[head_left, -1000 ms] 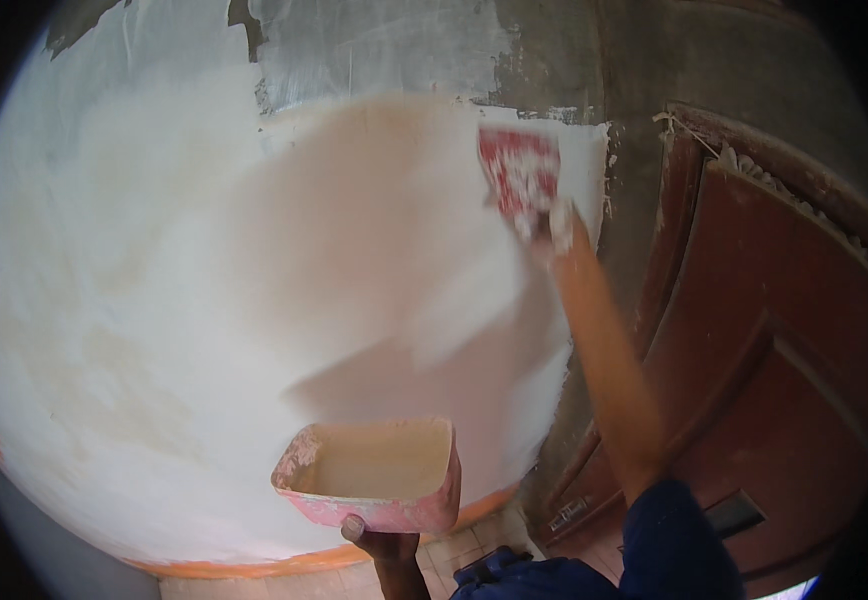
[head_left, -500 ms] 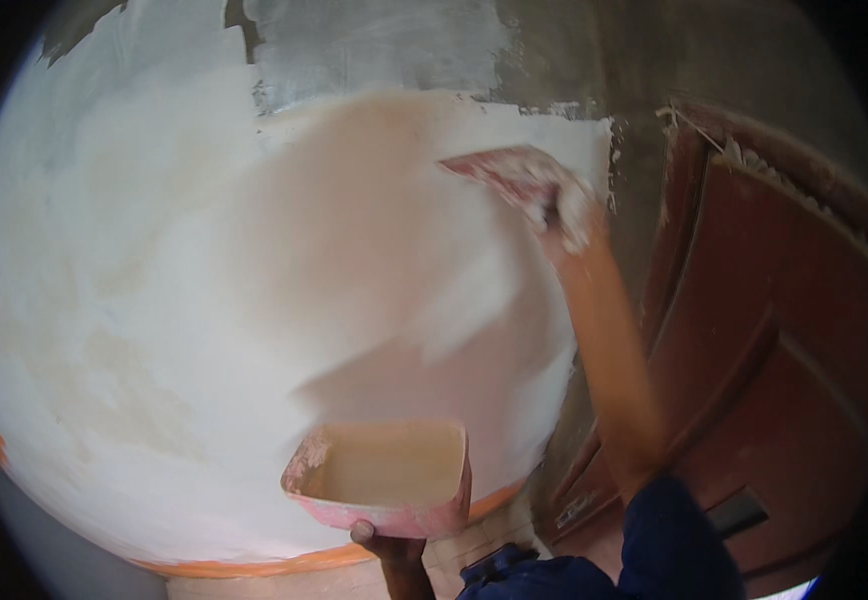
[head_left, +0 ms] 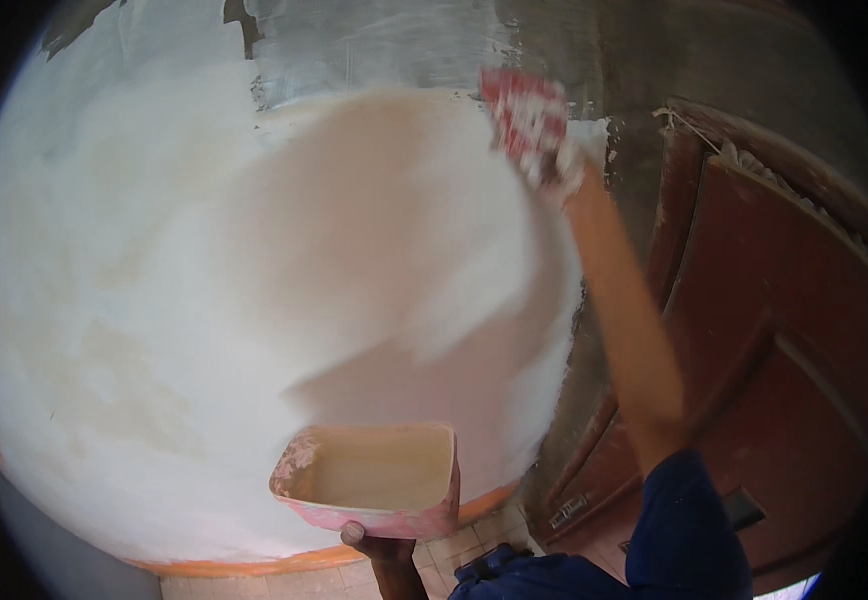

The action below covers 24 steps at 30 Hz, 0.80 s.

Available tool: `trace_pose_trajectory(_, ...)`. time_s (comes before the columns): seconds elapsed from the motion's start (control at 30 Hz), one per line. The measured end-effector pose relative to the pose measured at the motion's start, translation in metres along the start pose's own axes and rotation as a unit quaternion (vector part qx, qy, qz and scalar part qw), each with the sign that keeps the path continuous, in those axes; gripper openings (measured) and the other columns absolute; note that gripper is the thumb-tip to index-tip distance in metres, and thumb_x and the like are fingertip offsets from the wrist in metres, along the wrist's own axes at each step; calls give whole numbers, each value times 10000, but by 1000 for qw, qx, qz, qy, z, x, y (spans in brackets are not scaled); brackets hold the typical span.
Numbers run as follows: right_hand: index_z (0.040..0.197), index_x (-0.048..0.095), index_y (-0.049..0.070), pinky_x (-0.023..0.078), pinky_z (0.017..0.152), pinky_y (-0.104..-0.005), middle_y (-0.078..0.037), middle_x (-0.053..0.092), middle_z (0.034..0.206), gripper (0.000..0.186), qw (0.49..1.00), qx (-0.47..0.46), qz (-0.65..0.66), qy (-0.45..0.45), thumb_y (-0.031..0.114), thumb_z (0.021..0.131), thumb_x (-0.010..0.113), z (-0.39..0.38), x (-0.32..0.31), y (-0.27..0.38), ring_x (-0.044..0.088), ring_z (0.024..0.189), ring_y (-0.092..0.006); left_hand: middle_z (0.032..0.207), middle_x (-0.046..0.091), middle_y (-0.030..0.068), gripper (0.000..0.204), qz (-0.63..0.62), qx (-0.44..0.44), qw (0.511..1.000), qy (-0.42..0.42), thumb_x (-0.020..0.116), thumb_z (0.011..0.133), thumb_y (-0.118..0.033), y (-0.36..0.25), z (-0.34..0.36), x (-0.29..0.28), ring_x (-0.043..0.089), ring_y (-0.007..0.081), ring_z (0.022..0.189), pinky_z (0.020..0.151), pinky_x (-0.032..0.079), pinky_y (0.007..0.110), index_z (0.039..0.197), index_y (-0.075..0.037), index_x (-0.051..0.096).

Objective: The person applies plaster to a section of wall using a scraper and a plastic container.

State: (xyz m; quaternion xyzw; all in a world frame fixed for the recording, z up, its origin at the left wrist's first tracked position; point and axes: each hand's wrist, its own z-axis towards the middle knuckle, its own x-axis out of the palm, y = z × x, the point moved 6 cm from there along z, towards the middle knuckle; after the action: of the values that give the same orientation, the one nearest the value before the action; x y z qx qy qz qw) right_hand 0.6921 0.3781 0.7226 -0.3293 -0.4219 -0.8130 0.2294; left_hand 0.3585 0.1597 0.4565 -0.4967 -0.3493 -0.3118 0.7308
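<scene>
My right hand [head_left: 557, 172], coated in white paste, is raised against the wall and closed around a red, paste-smeared spreader [head_left: 526, 108]. The spreader's wide blade lies at the border between the white coat and the bare grey plaster; motion blurs it a little. Low in front of me, my left hand [head_left: 382, 545] grips a pink rectangular tub [head_left: 379, 516] from beneath, its thumb on the near side. Pinkish paste clings to the tub's left inner wall, and a beige surface shows inside it.
The wall [head_left: 154, 330] is mostly coated white, with grey plaster above and an orange strip [head_left: 254, 567] along its foot. To the right stands a dark red door [head_left: 754, 350] in its frame. Light floor tiles [head_left: 454, 548] show below.
My right hand has swung the spreader upward, turning its blade from pointing left to pointing up. The tub in my left hand has shifted slightly left.
</scene>
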Motion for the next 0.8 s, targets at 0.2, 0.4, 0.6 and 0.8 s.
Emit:
trace_pose_trajectory(0.2,960,524,10,485,560,-258,-101,588,928,166,994,99,-20,-33,56,804,491,-80,-69,-28,585,772,-175,1135,373,127,894,13,2,1000,-6,629,560,-511,-4,-1,4,418,293,1077,862,431,411,1248,-60,278)
trace_pose_trajectory(0.4,926,537,26,457,523,-297,-117,586,866,161,1000,-6,-10,10,52,802,436,-11,39,59,548,663,-208,1142,371,131,895,16,0,1000,-10,630,559,-513,0,-5,13,421,296,1074,859,435,411,1246,-59,279)
trace_pose_trajectory(0.6,982,496,-20,441,410,-287,-153,569,914,176,992,6,-103,-73,105,862,462,-28,-29,-13,552,577,-197,1136,380,132,910,30,-14,999,-18,640,550,-525,-2,-1,-7,442,292,1056,847,445,404,1244,-57,282)
trace_pose_trajectory(0.8,982,533,0,457,471,-303,-119,585,841,226,995,-60,68,39,167,867,433,-61,15,35,544,577,-188,1126,395,132,910,18,25,999,-21,639,555,-535,-1,6,-14,443,287,1059,840,454,397,1239,-47,290)
